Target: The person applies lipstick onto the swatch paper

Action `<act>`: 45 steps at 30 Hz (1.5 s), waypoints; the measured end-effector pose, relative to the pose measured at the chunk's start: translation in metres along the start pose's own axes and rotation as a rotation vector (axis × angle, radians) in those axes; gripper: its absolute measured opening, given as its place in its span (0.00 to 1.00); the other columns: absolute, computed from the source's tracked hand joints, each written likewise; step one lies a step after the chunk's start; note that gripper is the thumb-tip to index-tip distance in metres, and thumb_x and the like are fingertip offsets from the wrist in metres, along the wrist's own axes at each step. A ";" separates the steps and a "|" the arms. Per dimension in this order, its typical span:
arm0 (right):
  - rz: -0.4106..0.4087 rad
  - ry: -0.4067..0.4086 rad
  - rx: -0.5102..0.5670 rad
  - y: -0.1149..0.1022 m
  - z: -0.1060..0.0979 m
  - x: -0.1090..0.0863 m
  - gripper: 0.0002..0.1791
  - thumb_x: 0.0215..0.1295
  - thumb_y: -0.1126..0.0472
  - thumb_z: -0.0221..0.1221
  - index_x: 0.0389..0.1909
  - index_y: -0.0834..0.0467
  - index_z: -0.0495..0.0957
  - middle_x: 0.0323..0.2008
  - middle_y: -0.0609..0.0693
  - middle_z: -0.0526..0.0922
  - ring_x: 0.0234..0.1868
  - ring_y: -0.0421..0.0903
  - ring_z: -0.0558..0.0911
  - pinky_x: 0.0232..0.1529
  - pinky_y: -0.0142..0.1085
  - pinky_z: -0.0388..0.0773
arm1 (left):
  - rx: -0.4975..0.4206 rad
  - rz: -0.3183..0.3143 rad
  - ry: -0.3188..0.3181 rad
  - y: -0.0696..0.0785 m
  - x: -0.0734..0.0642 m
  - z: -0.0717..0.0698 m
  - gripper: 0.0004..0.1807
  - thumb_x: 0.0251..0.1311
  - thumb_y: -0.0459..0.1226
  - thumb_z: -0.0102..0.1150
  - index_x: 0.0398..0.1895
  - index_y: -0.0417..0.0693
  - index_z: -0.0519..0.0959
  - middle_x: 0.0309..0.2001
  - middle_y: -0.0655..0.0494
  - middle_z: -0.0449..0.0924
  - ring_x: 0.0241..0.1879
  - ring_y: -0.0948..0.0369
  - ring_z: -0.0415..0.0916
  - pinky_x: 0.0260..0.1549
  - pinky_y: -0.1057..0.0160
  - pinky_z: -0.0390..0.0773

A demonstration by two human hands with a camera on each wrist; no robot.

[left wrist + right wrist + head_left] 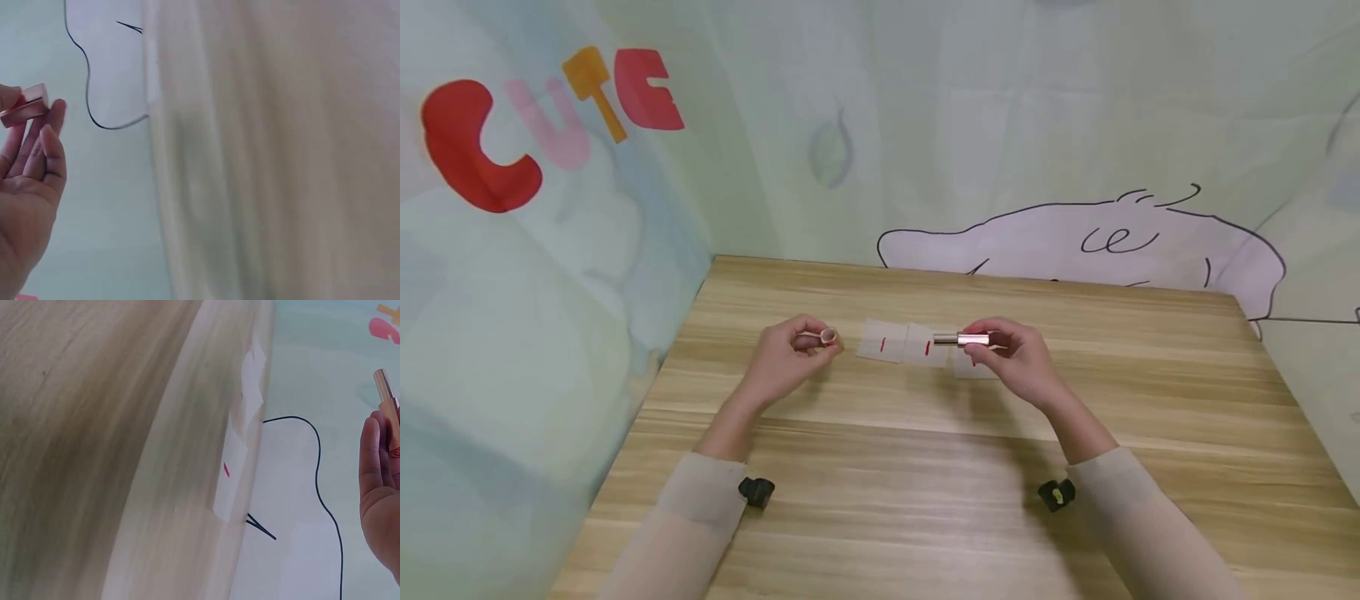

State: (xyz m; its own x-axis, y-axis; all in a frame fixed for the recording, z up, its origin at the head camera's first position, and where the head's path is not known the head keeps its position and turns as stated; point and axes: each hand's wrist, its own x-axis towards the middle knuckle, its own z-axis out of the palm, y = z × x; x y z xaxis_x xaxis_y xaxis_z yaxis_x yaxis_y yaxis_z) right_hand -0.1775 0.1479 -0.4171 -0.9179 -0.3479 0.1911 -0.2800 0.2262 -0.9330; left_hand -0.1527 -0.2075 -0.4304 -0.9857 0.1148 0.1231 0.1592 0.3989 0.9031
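My left hand (782,358) pinches a small lipstick cap (828,336) by its sides, its hollow end facing the head camera. The same cap (26,107) looks rosy and shiny in the left wrist view. Between the thumb and fingers of my right hand (1021,360) is a gold lipstick tube (964,340), held level with its narrower end toward the left. Beneath and beside it lie three white paper pieces in a row: a left one (870,342), a middle one (917,354) and a right one (964,369) partly hidden by the right hand. Each bears a short red stroke.
The papers lie on a wood-grain table (880,483). A printed cloth (760,150) with a cartoon outline and coloured letters hangs behind and to the left. Dark wrist devices (757,492) sit at both sleeve cuffs.
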 end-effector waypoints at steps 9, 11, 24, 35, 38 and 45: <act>-0.011 0.003 0.004 -0.008 -0.004 0.000 0.12 0.64 0.71 0.67 0.48 0.66 0.82 0.42 0.59 0.85 0.37 0.41 0.83 0.38 0.35 0.85 | -0.076 -0.008 -0.065 0.022 0.008 0.006 0.13 0.62 0.35 0.70 0.47 0.39 0.82 0.46 0.48 0.86 0.44 0.55 0.84 0.40 0.68 0.83; -0.017 0.006 0.010 -0.010 -0.005 0.000 0.12 0.64 0.72 0.66 0.48 0.67 0.82 0.42 0.59 0.85 0.37 0.41 0.83 0.38 0.36 0.85 | -0.091 -0.010 -0.097 0.025 0.009 0.007 0.13 0.62 0.35 0.70 0.48 0.40 0.83 0.47 0.48 0.86 0.45 0.55 0.83 0.42 0.67 0.83; -0.041 -0.004 0.029 -0.010 -0.004 -0.001 0.12 0.62 0.74 0.66 0.47 0.66 0.82 0.46 0.61 0.85 0.41 0.42 0.84 0.38 0.32 0.84 | -0.071 0.023 -0.214 0.027 0.014 0.016 0.12 0.64 0.38 0.68 0.48 0.43 0.85 0.44 0.53 0.85 0.44 0.56 0.78 0.40 0.65 0.78; -0.060 -0.034 0.043 -0.010 0.010 -0.001 0.13 0.62 0.75 0.66 0.47 0.66 0.82 0.44 0.59 0.86 0.41 0.42 0.82 0.38 0.31 0.84 | -0.050 0.092 -0.310 0.037 0.019 0.057 0.12 0.61 0.37 0.71 0.46 0.42 0.86 0.40 0.55 0.85 0.39 0.58 0.76 0.37 0.65 0.75; -0.064 -0.047 0.059 -0.011 0.014 -0.002 0.13 0.61 0.76 0.66 0.47 0.67 0.82 0.44 0.57 0.85 0.41 0.41 0.82 0.38 0.31 0.84 | -0.045 0.109 -0.318 0.040 0.020 0.062 0.11 0.62 0.38 0.70 0.46 0.43 0.86 0.39 0.56 0.85 0.38 0.59 0.75 0.35 0.65 0.75; -0.084 -0.079 0.105 -0.012 0.022 -0.002 0.13 0.61 0.78 0.65 0.47 0.71 0.81 0.45 0.63 0.84 0.41 0.40 0.84 0.40 0.33 0.85 | -0.044 0.131 -0.303 0.045 0.020 0.068 0.10 0.61 0.38 0.71 0.44 0.45 0.86 0.37 0.58 0.84 0.34 0.60 0.74 0.31 0.67 0.71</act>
State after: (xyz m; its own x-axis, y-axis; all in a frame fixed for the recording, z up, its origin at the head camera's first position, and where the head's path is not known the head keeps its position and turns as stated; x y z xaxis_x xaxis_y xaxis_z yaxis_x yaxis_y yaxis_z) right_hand -0.1662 0.1257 -0.4131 -0.8661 -0.4334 0.2492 -0.3202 0.0981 -0.9423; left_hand -0.1617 -0.1254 -0.4156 -0.8950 0.4303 0.1179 0.2751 0.3242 0.9051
